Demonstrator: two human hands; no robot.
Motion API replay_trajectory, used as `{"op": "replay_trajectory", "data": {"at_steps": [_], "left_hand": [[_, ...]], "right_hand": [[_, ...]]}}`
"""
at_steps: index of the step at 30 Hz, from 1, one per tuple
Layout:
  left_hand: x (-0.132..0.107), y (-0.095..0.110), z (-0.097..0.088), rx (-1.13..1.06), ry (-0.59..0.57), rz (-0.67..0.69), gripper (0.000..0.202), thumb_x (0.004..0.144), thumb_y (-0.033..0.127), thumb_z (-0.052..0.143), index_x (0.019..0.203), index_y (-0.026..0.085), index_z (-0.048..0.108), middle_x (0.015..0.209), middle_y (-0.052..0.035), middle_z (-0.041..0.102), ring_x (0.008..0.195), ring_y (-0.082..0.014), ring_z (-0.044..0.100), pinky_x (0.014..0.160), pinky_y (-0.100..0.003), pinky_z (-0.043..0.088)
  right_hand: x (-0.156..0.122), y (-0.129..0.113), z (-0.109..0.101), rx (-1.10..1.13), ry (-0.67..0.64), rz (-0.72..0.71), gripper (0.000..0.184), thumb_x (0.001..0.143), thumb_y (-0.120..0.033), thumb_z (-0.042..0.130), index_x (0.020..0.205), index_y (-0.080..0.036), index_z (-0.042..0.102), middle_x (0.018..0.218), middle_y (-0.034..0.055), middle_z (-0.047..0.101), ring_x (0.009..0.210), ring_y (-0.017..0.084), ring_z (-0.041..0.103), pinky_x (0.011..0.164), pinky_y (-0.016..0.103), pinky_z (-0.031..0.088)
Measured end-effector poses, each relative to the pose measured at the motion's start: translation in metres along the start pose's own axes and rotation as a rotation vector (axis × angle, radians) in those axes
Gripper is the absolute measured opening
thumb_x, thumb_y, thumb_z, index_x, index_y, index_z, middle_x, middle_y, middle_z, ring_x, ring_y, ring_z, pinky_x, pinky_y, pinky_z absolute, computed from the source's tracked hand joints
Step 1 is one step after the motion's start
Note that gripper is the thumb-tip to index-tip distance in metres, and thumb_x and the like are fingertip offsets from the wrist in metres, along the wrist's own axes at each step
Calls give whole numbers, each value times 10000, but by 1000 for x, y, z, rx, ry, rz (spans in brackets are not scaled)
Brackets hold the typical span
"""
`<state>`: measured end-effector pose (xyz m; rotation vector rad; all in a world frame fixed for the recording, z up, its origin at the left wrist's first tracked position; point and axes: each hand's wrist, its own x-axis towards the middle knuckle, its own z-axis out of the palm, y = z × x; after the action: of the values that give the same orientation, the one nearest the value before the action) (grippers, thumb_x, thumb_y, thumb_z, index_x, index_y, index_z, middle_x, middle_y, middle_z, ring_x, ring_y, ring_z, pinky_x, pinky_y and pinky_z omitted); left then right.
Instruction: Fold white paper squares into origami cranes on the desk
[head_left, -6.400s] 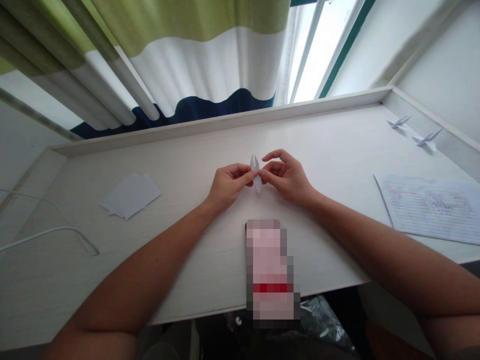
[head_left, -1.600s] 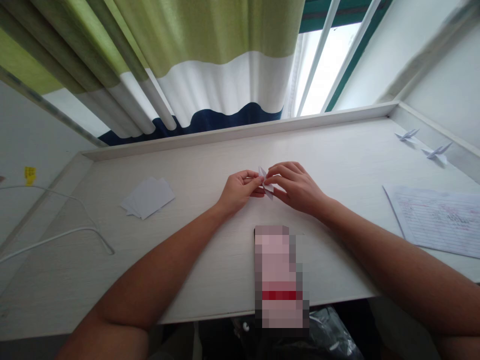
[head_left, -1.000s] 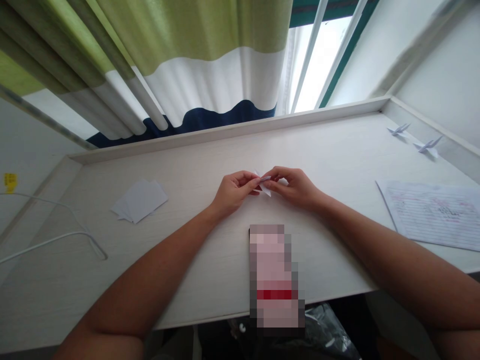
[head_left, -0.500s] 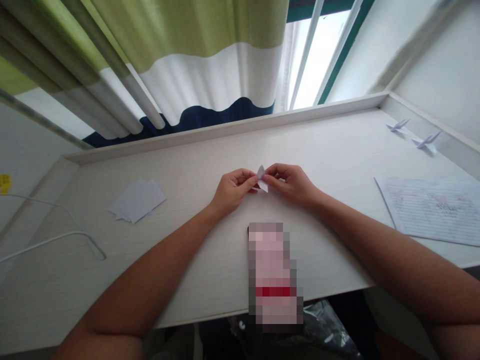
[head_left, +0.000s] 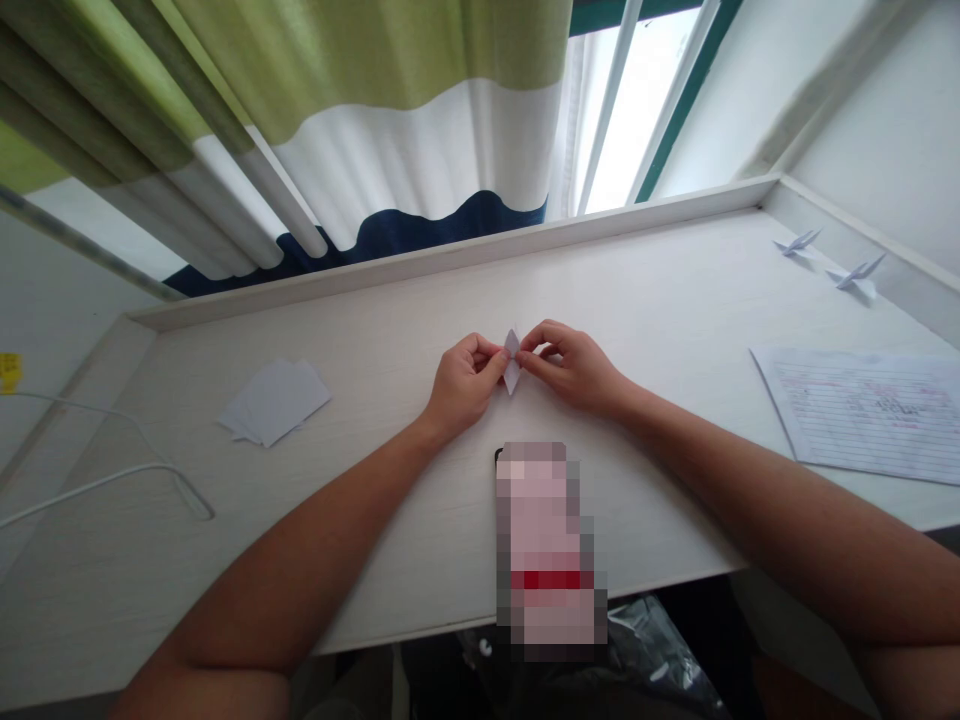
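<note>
A small folded piece of white paper, narrow and pointed at both ends, stands upright just above the white desk. My left hand pinches its left side between thumb and fingers. My right hand pinches its right side, fingers curled. Both hands meet at the middle of the desk.
A small stack of white paper squares lies to the left, with a white cable beyond it. A blurred phone sits near the front edge. A lined sheet lies at the right, two folded paper cranes at the far right corner.
The folded paper has turned from lying slanted between my fingers to standing upright and narrower. Both hands stayed together at the desk's middle; the camera shifted slightly.
</note>
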<state>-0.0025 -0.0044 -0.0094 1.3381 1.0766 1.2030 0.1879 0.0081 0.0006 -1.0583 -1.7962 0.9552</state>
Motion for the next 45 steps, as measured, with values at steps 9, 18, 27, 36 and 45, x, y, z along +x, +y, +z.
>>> {"op": "replay_trajectory", "data": {"at_steps": [9,18,27,36,45], "left_hand": [[-2,4,1,-46,33,0,369,793,384,901,962,206,625,775,0,779,680,-129,698,682,-266,535],[-3,4,2,-67,32,-20,385,766,400,926,1010,154,758,946,-83,839,842,-181,782,807,-310,614],[-2,5,1,-121,60,-55,403,711,414,968,978,156,811,863,-61,831,805,-195,784,835,-348,648],[0,5,-2,-126,27,-94,444,692,457,974,977,157,815,918,-74,842,825,-196,790,829,-336,641],[-2,8,1,-161,-7,-88,420,730,459,954,977,153,805,823,-61,820,783,-226,806,832,-396,658]], "right_hand": [[0,1,4,-38,85,14,156,881,-349,723,807,-223,667,888,51,725,828,204,665,793,421,586],[1,3,3,73,96,-23,278,856,-438,819,896,-227,643,926,43,734,861,206,685,793,419,594],[3,5,6,246,18,63,304,851,-483,815,895,-198,718,924,59,765,821,202,701,775,386,585],[4,1,3,281,33,108,339,800,-503,854,782,-202,699,818,37,746,758,176,654,713,341,531],[4,3,3,279,4,85,341,864,-544,788,866,-206,739,844,38,761,777,186,691,734,367,563]]}}
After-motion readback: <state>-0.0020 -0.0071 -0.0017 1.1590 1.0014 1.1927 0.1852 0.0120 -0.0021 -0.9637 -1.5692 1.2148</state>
